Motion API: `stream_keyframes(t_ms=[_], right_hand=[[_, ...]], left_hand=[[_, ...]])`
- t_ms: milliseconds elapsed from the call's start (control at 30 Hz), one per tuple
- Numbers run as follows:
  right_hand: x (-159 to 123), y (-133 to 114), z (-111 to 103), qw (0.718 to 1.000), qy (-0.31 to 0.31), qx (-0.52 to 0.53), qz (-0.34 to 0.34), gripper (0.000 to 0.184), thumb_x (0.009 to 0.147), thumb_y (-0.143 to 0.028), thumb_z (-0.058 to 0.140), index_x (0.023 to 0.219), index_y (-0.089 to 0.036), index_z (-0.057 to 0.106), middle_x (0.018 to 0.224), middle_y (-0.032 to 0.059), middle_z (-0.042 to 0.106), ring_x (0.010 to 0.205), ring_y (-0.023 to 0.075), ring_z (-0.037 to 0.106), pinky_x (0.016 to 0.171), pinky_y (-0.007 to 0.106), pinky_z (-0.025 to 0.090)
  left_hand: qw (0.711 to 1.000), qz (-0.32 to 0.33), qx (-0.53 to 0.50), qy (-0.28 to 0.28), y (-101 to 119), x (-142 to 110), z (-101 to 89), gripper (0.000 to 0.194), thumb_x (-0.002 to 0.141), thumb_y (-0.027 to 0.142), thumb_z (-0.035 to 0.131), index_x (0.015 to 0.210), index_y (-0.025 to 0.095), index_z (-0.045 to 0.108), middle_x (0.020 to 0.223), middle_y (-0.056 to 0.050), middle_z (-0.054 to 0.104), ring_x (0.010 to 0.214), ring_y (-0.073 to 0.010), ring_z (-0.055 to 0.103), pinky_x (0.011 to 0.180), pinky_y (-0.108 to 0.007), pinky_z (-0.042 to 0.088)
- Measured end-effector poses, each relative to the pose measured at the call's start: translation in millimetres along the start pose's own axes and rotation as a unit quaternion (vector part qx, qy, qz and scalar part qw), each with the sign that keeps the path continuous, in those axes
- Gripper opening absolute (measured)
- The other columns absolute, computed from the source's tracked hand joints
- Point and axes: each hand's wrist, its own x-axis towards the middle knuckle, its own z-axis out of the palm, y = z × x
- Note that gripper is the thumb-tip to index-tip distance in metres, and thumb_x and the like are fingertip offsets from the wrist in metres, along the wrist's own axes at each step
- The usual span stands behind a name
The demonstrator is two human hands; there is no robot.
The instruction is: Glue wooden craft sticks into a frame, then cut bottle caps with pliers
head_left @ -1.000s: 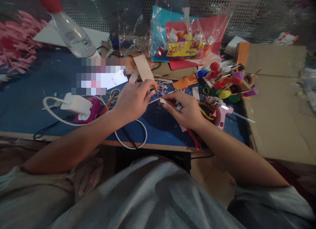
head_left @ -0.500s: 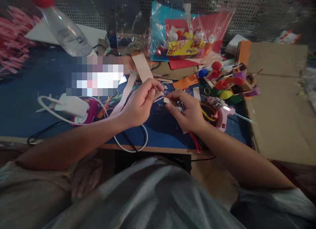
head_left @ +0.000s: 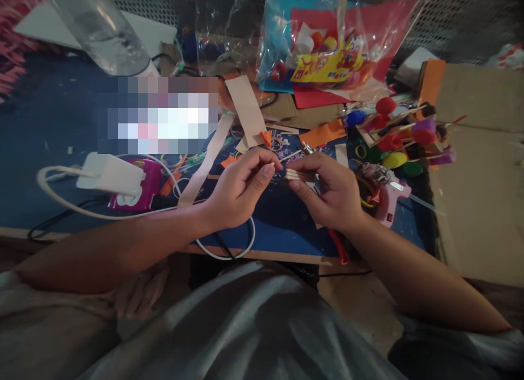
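Over the middle of the blue table, my right hand is closed around a small stack of pale wooden craft sticks. Their ends point left, toward the other hand. My left hand is also closed, thumb against curled fingers. A tiny pale tip shows at its thumb; what it pinches, if anything, is hidden. The fingertips of both hands are close to each other. Just beyond them, paper scraps and an orange paper piece lie on the table.
A pink glue gun lies right of my right hand, near colourful pom-pom-like pieces on sticks. Cardboard stands at right. A white charger with looping cable sits left. Behind are a plastic bag and a bottle.
The view has shifted, so things on the table appear farther right. Wooden sticks that showed in my left hand are no longer visible there. My right hand still holds its stack.
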Motion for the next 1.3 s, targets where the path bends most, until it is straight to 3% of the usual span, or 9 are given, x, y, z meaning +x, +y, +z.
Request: stream_keyframes(t_ms=[133,400,567,733,867,1000,1200,1300], right_hand=[[0.1,0.1,1.1,1.000,0.013,0.006,-0.004,0.014,0.107,-0.030,0.078,0.120,-0.026,0.079,0.104,0.0075,0.084,0.092,0.0256,0.079,0.080,0.041,0.064],[-1.1,0.9,0.3,0.999,0.030,-0.022,-0.003,0.015,0.105,-0.034,0.081,0.119,-0.030,0.082,0.109,0.0101,0.084,0.101,0.0325,0.080,0.088,0.052,0.068],[-5.7,6.7,1.3,0.999,0.033,-0.006,0.009,0.022,0.103,-0.038,0.085,0.123,-0.028,0.082,0.106,0.0082,0.081,0.090,0.0282,0.075,0.081,0.047,0.062],[-9.1,10.6,3.0,0.998,0.052,0.009,0.024,0.027,0.103,-0.036,0.085,0.128,-0.029,0.080,0.097,0.0043,0.074,0.081,0.0233,0.068,0.075,0.043,0.057],[-6.9,9.6,2.9,0.998,0.062,0.019,0.009,0.023,0.103,-0.035,0.085,0.125,-0.029,0.079,0.095,0.0043,0.073,0.080,0.0235,0.067,0.073,0.043,0.057],[-3.8,8.3,2.0,0.998,0.051,0.033,-0.028,0.024,0.103,-0.031,0.086,0.125,-0.027,0.078,0.107,0.0068,0.081,0.091,0.0253,0.076,0.080,0.044,0.063],[0.1,4.6,0.5,0.998,0.032,0.035,-0.046,0.023,0.100,-0.024,0.089,0.120,-0.025,0.079,0.108,0.0074,0.083,0.100,0.0269,0.080,0.091,0.045,0.067],[0.6,4.3,0.5,0.998,0.028,0.041,-0.045,0.022,0.101,-0.025,0.088,0.120,-0.024,0.079,0.107,0.0081,0.083,0.099,0.0265,0.079,0.089,0.044,0.066]], left_hand=[[0.999,0.011,0.034,-0.010,1.1,-0.7,0.5,0.038,0.122,0.055,0.051,0.117,0.023,0.072,0.104,-0.007,0.077,0.089,-0.0187,0.068,0.081,-0.036,0.059],[0.999,-0.031,-0.008,-0.022,-0.5,-7.1,2.2,0.027,0.120,0.048,0.057,0.126,0.023,0.065,0.099,-0.005,0.069,0.082,-0.0162,0.066,0.074,-0.032,0.060],[0.998,-0.025,-0.042,-0.031,-1.9,-7.3,3.8,0.018,0.119,0.040,0.059,0.123,0.023,0.062,0.112,-0.007,0.073,0.097,-0.0179,0.075,0.091,-0.034,0.069],[0.999,-0.017,-0.022,-0.025,-1.5,-5.4,4.4,0.030,0.118,0.052,0.063,0.125,0.024,0.067,0.126,-0.009,0.078,0.116,-0.0228,0.081,0.103,-0.041,0.072],[0.999,-0.017,-0.032,-0.024,-0.3,-5.5,4.2,0.028,0.116,0.051,0.068,0.125,0.024,0.068,0.128,-0.009,0.078,0.115,-0.0218,0.082,0.101,-0.038,0.074],[0.999,0.007,-0.050,-0.012,-0.6,-6.6,5.0,0.023,0.115,0.043,0.071,0.127,0.024,0.066,0.122,-0.007,0.078,0.112,-0.0188,0.082,0.100,-0.034,0.073],[1.000,0.010,-0.016,-0.020,0.4,-7.3,4.6,0.032,0.115,0.056,0.067,0.123,0.025,0.064,0.116,-0.007,0.078,0.099,-0.0189,0.081,0.090,-0.036,0.074],[0.999,0.017,-0.002,-0.027,1.6,-7.6,3.3,0.027,0.116,0.052,0.067,0.122,0.025,0.065,0.117,-0.007,0.079,0.101,-0.0197,0.080,0.092,-0.038,0.073]])
